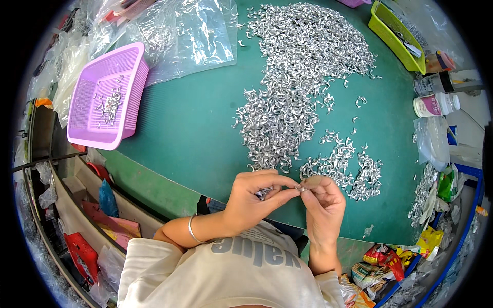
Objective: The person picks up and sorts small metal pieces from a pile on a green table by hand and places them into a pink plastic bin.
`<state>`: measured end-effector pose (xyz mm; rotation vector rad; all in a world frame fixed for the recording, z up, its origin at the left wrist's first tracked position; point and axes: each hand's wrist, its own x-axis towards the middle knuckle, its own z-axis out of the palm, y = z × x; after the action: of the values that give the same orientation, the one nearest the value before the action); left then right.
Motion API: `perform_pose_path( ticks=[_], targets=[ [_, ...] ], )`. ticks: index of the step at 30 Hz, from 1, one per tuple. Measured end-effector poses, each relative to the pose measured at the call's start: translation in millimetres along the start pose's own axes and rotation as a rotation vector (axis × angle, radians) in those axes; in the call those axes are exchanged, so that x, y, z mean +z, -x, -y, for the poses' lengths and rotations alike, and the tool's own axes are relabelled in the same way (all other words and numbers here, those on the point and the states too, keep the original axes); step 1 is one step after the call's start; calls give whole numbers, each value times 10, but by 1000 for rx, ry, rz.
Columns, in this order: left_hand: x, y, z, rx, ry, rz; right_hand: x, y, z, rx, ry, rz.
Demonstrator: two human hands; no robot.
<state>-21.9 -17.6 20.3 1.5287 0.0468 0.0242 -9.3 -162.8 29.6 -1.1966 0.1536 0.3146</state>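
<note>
1. Nearest to the body, the left hand point(251, 197) has its thumb and index finger closed together at the tips, clamped on one small, silver-coloured, curved metal piece point(302, 189). This piece is just above the near edge of the counter, between the two hands.
2. The right hand point(324, 203) meets it from the other side. Its thumb and index finger are also pinched on the same piece; how firm the grip is, I cannot tell.
3. In the curled left palm lies a small group of silver pieces point(264, 193), partly hidden. If the left fingers open too much, these could drop out, perhaps over the edge.
4. The piece in the pinch is tiny and looks smooth, so it could slip if the fingertips press unevenly.
5. Beyond the hands, on the green, flat counter point(195, 128), lie two small silver heaps point(336, 159), just beside the large, spread silver pile point(280, 113). A careless right forearm could push them together and mix them.
6. Farther to the left stands a purple, rectangular plastic basket point(134, 95) with a few pieces inside. It looks tilted near the counter's edge, so a bump could spill it.
7. At the far side lies a clear plastic bag point(205, 43).
</note>
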Motion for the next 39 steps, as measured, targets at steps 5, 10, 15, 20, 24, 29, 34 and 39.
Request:
perform_pose_path(
  ticks=[5, 10, 15, 20, 24, 29, 34, 39],
  targets=[
    [-17, 17, -8, -96, 85, 37, -21, 43, 1, -79, 77, 9],
    [-31, -4, -69, -236, 201, 93, -52, 47, -25, -167, 106, 45],
    [-109, -19, -58, -681, 707, 250, -49, 40, -46, -225, 123, 46],
    [-94, -36, -25, -751, 887, 301, -42, 47, -57, -173, 106, 0],
    [-93, -32, 28, -763, 935, 334, -55, 46, -51, -194, 163, 16],
    [-82, -24, 75, -722, 941, 318, -171, -59, -44, -373, 539, 112],
    [-140, -30, 131, -553, 800, 279, -107, -286, -87, -552, 1276, -137],
    [-141, -23, 197, -447, 794, 145, -99, -408, -274, -634, 1513, -121]
  ],
)
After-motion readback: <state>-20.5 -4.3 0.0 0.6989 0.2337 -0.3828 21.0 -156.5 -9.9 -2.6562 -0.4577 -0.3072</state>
